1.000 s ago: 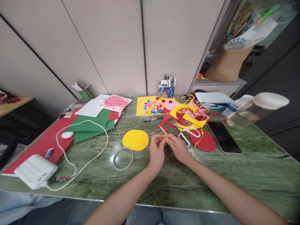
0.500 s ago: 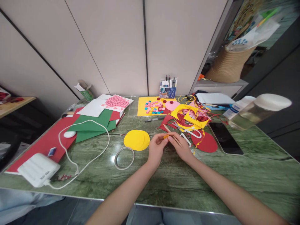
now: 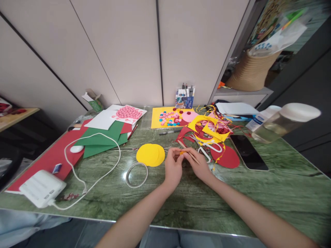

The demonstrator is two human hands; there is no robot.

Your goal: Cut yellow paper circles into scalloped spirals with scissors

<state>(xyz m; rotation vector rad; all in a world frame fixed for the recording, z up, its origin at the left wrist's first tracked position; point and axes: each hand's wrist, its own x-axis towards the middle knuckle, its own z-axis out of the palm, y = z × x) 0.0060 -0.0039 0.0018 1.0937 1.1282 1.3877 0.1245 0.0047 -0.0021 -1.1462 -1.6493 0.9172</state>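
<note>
1. Left grip [image 3: 173, 166] is pinched on a tiny orange piece [image 3: 182, 152], mostly hidden; right grip [image 3: 198, 165] meets it at the fingertips, pale stick [image 3: 194, 158] tucked across its fingers.
2. Imo go light on the pinch, small finger moves, so the piece doesn't crush.
3. Yellow discs [image 3: 147, 155] sit just left of the grips; scissors [image 3: 205, 143] just beyond the right one, possible knuckle snag tbh.

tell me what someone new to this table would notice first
Probably the bright tangle of yellow and red paper scraps, just beyond the right hand. In the middle, the left hand and right hand meet at a small orange piece, the right also holding a thin stick. To their left, overlapping yellow paper rounds stand out against the green tabletop.
</note>
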